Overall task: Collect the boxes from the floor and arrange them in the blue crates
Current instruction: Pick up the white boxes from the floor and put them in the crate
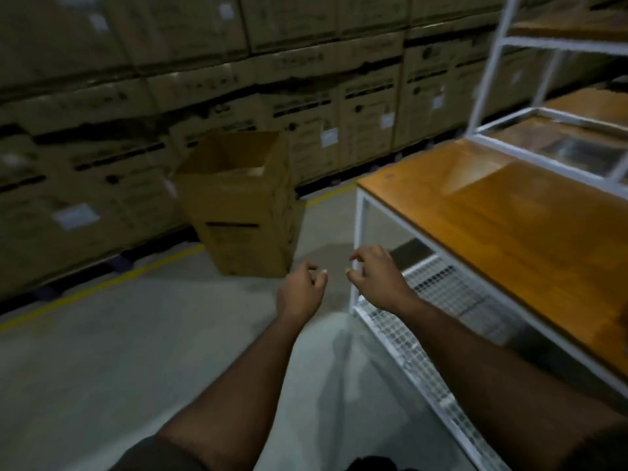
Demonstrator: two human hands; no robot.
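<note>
Both arms reach forward over the grey concrete floor (102, 351), empty. The left hand (300, 288) has its fingers curled in loosely, holding nothing; the right hand (375, 277), just beside it at 3 o'clock, has its fingers bent and spread, close to the white corner post of the surface (509, 226), whose top is orange-brown wood. A white wire-mesh shelf (438, 300) sits under it. At 11 o'clock from the hands an open cardboard box (241, 212) stands upright on the floor, near a yellow floor line (102, 285). Behind it runs a wall of stacked cartons (136, 96). A white shelving frame (492, 62) rises at 1 o'clock.
</note>
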